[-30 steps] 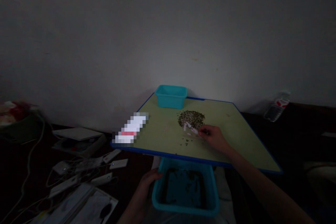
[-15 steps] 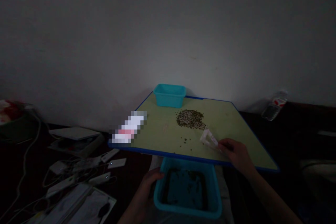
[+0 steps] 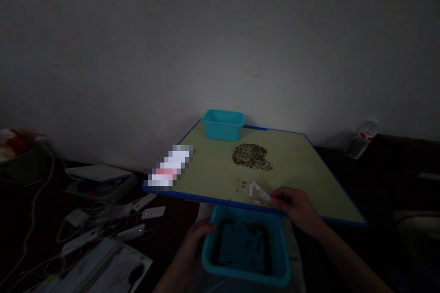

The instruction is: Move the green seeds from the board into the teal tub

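Turquoise plastic near tub [image 3: 245, 275], low in front of a pale board [image 3: 299, 178] trimmed in blue; dark bits [image 3: 253, 230] lie inside it. The left hand [image 3: 194, 240] holds the tub at its left rim — thumb on the lip, other fingers hidden, so how firmly cannot be told. The right hand [image 3: 297, 206], fingertips pinched together with little gap, has hold of a thin clear piece [image 3: 264, 195] with pinkish-white markings. That piece is at the board's front edge; whether it touches the surface is hard to tell in the dim light. A pile [image 3: 250, 154] of small brown and pale grains lies farther back, and a few loose grains [image 3: 244, 185] sit just left of the piece.

A low angle, light pressure and short, slow strokes would likely suit the piece, since such small grains could scatter; a steady near tub should help too. Room to move looks widest right of the pile. Mind the front edge — the near tub sits below only its middle stretch. A far tub [image 3: 222, 130] stands at the back left, a blurred bright slab [image 3: 168, 169] at the front left.
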Tool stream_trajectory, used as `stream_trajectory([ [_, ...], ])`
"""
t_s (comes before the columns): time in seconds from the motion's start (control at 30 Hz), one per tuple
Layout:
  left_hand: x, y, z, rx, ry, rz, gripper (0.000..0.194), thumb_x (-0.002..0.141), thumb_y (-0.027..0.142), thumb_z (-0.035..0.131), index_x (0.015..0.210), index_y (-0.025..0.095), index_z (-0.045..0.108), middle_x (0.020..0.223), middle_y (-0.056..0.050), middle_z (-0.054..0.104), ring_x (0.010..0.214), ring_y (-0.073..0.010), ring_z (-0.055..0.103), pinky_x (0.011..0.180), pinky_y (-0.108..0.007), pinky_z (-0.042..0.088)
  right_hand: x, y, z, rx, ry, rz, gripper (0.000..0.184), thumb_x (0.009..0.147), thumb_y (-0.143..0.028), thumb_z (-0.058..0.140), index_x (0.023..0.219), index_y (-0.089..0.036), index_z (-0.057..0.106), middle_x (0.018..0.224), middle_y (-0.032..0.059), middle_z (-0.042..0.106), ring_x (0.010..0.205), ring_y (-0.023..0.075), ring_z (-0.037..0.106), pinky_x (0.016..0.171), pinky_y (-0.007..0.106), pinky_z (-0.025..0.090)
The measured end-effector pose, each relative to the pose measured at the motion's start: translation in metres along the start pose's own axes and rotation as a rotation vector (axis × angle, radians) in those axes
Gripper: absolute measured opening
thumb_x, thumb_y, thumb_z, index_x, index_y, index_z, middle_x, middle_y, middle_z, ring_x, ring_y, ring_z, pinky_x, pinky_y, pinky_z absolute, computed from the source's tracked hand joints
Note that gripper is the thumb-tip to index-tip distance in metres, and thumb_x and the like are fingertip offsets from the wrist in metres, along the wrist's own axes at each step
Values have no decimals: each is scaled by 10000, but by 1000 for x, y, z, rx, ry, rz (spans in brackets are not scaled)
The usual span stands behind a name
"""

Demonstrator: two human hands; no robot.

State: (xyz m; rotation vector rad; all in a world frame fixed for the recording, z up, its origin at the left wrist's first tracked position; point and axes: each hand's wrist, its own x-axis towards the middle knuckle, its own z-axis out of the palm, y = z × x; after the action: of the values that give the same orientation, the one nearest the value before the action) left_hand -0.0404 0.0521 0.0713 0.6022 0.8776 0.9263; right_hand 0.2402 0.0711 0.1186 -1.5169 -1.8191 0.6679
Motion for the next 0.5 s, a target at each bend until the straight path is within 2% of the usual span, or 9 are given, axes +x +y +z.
stream_trajectory([
  [0.07,0,-1,-1,-17,-9,-15,192,685,240,581,842,184,677,736,-44,723,708,-240,642,687,-376,483,2,0,0,22,-19,-6,154,752,-276,515,776,-197,645,726,10,652,668,150,583,605,243,434],
  [0.13,0,0,0,-36,30,-23,190,669,250,597,829,190,679,727,-41,726,701,-244,646,684,-381,484,6,2,-2,36,-6,5,163,745,-293,523,778,-193,647,727,11,653,666,150,583,600,241,435],
  [0.27,-1,2,1,-27,119,-11,141,629,233,617,748,195,683,698,-26,732,653,-231,648,628,-345,483,24,14,-8,13,132,36,199,732,-318,518,773,-178,653,709,26,655,650,159,580,591,252,435],
  [0.4,2,4,-6,-16,73,5,171,651,232,597,790,177,682,676,-28,725,651,-226,643,628,-328,474,42,22,-6,-66,218,41,215,730,-313,501,775,-173,659,707,41,662,646,169,589,587,263,433],
  [0.5,2,7,-10,-22,47,5,185,659,229,596,814,175,681,677,-30,717,645,-220,635,624,-323,474,51,19,3,-111,205,18,195,725,-294,508,770,-183,661,711,35,667,637,164,594,582,256,426],
])
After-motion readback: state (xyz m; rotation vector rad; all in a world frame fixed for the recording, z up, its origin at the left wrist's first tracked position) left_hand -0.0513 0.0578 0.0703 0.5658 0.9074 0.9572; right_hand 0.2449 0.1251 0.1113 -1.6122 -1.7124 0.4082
